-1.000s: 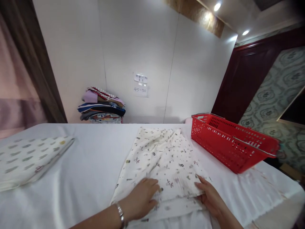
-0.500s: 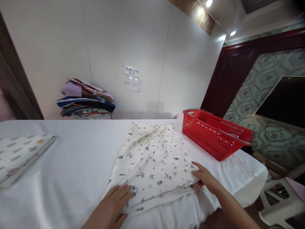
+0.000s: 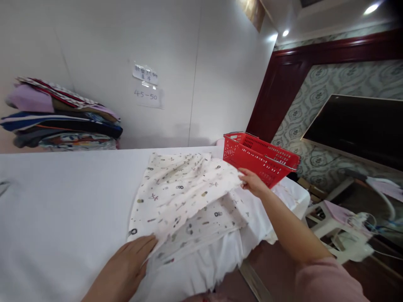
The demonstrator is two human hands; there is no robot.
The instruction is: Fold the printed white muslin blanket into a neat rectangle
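A thin white cloth printed with small motifs lies spread in layers on the white-covered table. My right hand pinches the upper layer's right corner and holds it raised, near the red basket. That layer slants across, and the lower layer shows beneath its near edge. At the near left corner my left hand is closed on the cloth's edge, with its thumb partly hidden below.
A red plastic basket with metal handles stands at the table's right end. Folded clothes are piled at the back left. Paper signs hang on the white wall. Beyond the table's right edge is a white stool.
My right hand has lifted the upper layer's near right corner up and away from me, uncovering the layer below. My left hand has moved to the near left corner. The view has turned right.
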